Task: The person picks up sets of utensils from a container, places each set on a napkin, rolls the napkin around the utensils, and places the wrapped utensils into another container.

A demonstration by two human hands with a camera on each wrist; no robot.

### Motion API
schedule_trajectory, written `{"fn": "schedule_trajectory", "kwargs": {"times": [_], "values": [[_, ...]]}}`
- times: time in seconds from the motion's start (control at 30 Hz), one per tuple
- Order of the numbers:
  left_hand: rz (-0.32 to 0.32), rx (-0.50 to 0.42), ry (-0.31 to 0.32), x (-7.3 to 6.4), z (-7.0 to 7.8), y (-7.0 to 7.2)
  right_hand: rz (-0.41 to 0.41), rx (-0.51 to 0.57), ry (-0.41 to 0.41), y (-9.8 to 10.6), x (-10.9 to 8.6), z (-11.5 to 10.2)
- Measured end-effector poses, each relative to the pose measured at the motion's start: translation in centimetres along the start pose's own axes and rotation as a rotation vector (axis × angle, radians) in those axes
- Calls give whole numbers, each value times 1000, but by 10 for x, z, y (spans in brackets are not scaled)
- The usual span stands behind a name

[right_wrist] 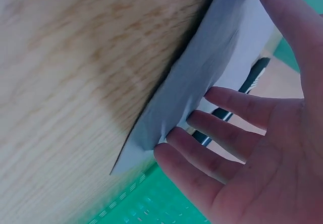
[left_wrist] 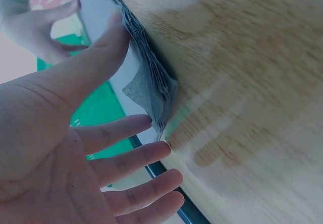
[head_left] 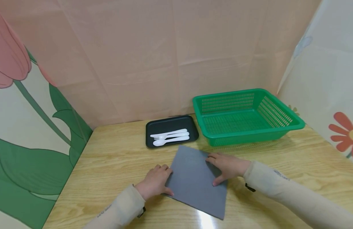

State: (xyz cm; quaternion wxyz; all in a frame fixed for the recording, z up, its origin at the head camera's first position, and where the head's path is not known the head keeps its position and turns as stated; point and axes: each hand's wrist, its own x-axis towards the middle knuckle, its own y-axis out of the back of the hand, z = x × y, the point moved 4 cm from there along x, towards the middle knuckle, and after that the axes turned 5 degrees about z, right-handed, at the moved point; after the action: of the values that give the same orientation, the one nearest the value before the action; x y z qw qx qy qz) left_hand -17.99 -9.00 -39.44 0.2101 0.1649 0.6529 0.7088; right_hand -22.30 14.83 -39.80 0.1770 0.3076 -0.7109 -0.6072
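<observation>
A folded grey sheet [head_left: 195, 179], like cloth or paper, lies on the table between the two hands. Its thin layers show along one side in the left wrist view. At its left edge is the left hand [head_left: 155, 182], the thumb [left_wrist: 113, 42] on the sheet and the other fingers nearly straight by its corner. On the right side the right hand [head_left: 228, 166] touches the sheet, thumb and fingers spread apart. Its fingertips [right_wrist: 171, 135] press small creases into the grey surface in the right wrist view.
Behind the sheet sits a black tray [head_left: 165, 123] with a white plastic knife, fork and spoon [head_left: 172, 140]. A green perforated basket [head_left: 252, 130] stands at the back right. A pinkish curtain [head_left: 136, 63] hangs behind the wooden table [head_left: 113, 162].
</observation>
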Motion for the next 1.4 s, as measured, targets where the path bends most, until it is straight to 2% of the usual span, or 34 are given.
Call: {"fn": "schedule_trajectory", "kwargs": {"times": [0.4, 1.03, 1.4], "values": [[-1, 0, 2, 0, 0, 1, -20, -15, -32, 2, -4, -4], [17, 9, 0, -1, 0, 0, 22, -38, 4, 3, -8, -4], [16, 1, 11, 0, -1, 0, 0, -27, -17, 3, -12, -4]]}}
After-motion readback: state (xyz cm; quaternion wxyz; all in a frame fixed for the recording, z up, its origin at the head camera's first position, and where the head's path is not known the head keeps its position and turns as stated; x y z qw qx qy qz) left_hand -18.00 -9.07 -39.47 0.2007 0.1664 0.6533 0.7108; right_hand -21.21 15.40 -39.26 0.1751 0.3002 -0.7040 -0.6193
